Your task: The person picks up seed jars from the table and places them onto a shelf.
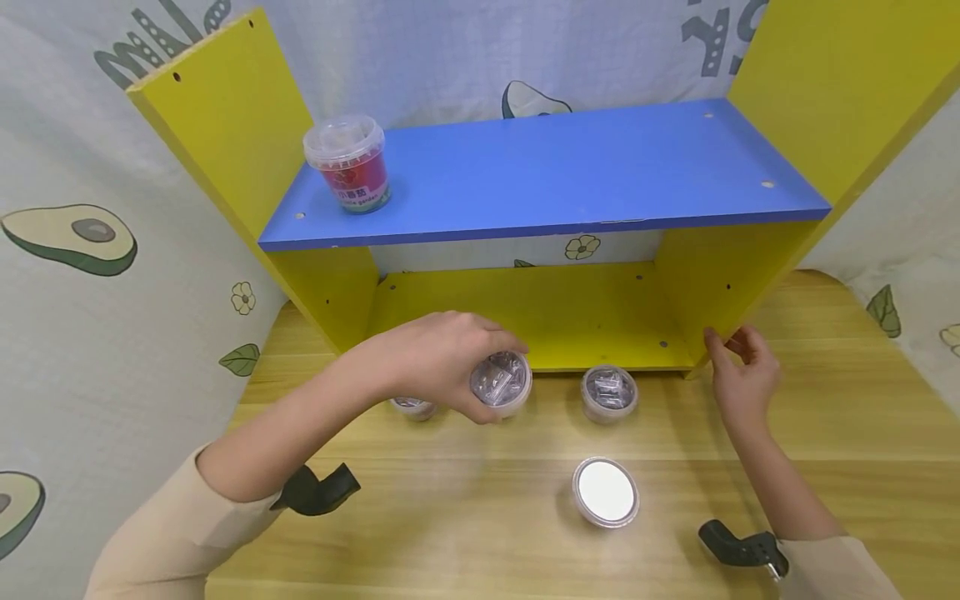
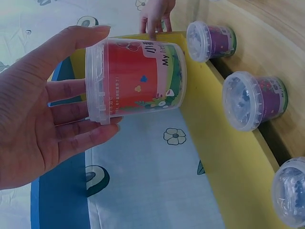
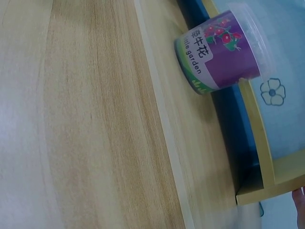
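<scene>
Evidently, the left hand (image 1: 442, 358) is clamping its grip round the lid end of a red-labelled tub (image 2: 138, 78), holding it in front of the yellow lower board (image 1: 570, 312). The right hand (image 1: 744, 379) is touching the yellow side panel (image 1: 738, 271) near its foot; its fingers are partly hiding, so I cannot fairly tell whether that grip is pinching the wood. Three more tubs (image 1: 609, 393) are standing on the worktop (image 1: 465, 533), and another tub (image 1: 356, 182) is sitting on the blue shelf (image 1: 555, 175), toward its left end.
</scene>
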`<action>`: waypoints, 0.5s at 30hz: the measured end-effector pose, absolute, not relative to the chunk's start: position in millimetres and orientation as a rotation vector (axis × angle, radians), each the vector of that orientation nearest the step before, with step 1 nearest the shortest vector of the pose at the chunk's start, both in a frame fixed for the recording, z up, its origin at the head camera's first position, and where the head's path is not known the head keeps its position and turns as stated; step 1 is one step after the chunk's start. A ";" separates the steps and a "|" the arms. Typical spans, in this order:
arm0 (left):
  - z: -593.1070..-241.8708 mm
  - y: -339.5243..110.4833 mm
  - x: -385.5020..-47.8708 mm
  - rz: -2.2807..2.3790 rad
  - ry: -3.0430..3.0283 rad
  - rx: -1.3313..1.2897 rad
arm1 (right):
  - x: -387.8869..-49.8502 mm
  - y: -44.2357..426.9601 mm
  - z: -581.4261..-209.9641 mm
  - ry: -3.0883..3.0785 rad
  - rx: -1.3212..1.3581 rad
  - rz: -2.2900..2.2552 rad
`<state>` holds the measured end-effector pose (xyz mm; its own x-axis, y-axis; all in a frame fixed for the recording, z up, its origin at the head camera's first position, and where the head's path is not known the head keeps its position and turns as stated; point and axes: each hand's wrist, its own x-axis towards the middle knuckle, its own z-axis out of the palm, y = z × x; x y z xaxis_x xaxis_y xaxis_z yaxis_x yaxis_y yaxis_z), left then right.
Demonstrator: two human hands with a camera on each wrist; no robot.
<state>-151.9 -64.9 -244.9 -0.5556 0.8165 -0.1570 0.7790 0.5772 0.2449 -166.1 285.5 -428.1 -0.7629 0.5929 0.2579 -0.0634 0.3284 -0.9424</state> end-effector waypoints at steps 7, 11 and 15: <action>-236.4 -63.7 -161.8 0.214 2.552 1.325 | -166.0 285.9 -429.7 -2.035 -0.456 1.454; -228.5 -64.7 -165.8 0.218 2.551 1.321 | -166.2 286.1 -428.9 -2.022 -0.458 1.474; -219.6 -66.5 -169.4 0.234 2.546 1.334 | -166.0 286.4 -428.8 -2.013 -0.469 1.493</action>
